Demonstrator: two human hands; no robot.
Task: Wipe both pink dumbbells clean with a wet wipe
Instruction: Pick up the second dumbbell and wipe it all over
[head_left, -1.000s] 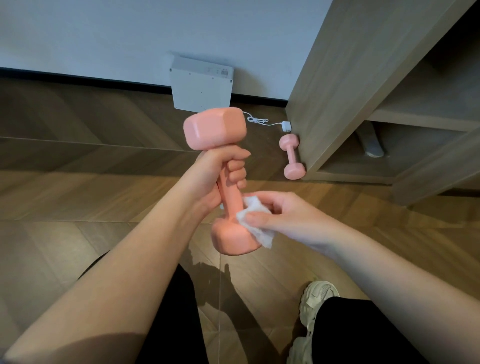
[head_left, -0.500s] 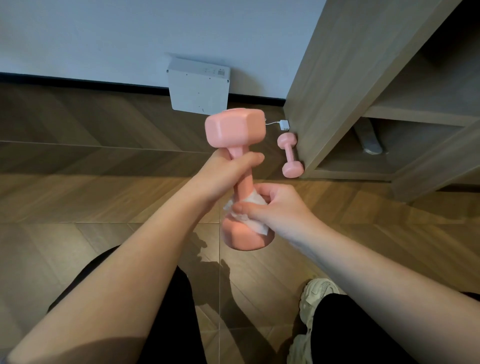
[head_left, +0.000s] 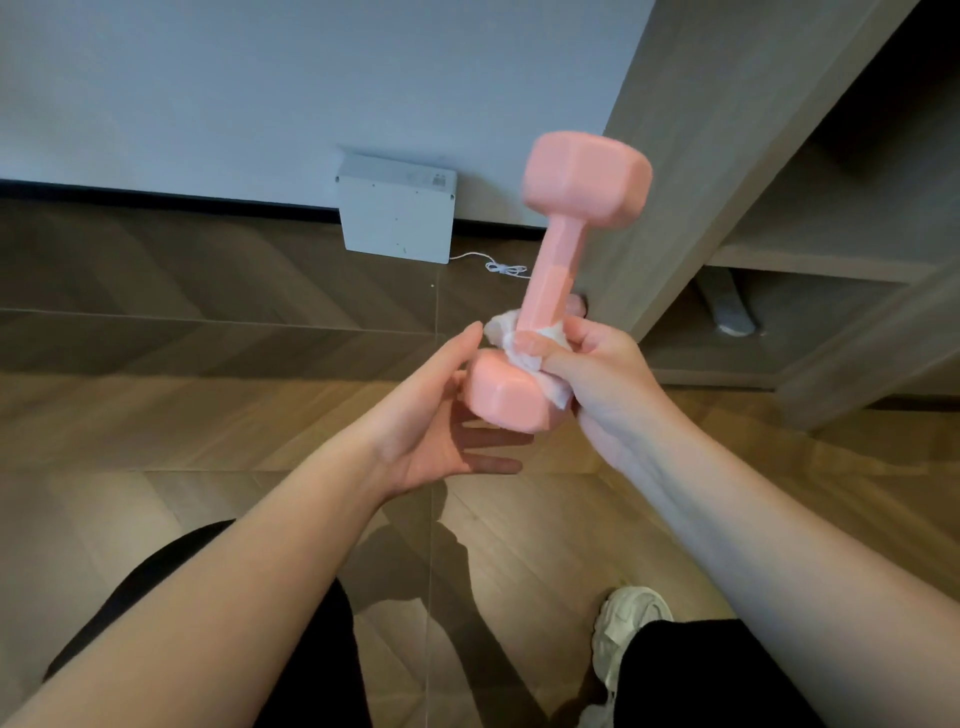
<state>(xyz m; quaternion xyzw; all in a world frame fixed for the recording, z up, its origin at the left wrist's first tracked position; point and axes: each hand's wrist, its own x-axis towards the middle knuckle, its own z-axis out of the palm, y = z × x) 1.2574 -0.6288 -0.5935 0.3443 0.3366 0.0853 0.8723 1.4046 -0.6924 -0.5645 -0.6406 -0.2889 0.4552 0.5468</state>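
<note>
The floor (head_left: 156, 415) runs back to the wall, with a cabinet (head_left: 701, 156) on the right and a white box (head_left: 395, 213) leaning on the skirting. The dumbbell (head_left: 550, 275) is held in mid-air over the floor, tilted so that its upper head is toward the cabinet. The right hand (head_left: 608, 379) has its fingers clamped round the low end of the handle, with the wipe (head_left: 519, 356) bunched between them and the handle. The left hand (head_left: 431, 415) lies just beside the lower head, fingers straight and apart, gripping nothing. I judge this dumbbell to be mid-wipe, at its handle and lower head; whether the upper head is done cannot be told. A pink sliver (head_left: 575, 305) at the cabinet's foot may be the second dumbbell, and by my reckoning it is yet to be wiped.
</note>
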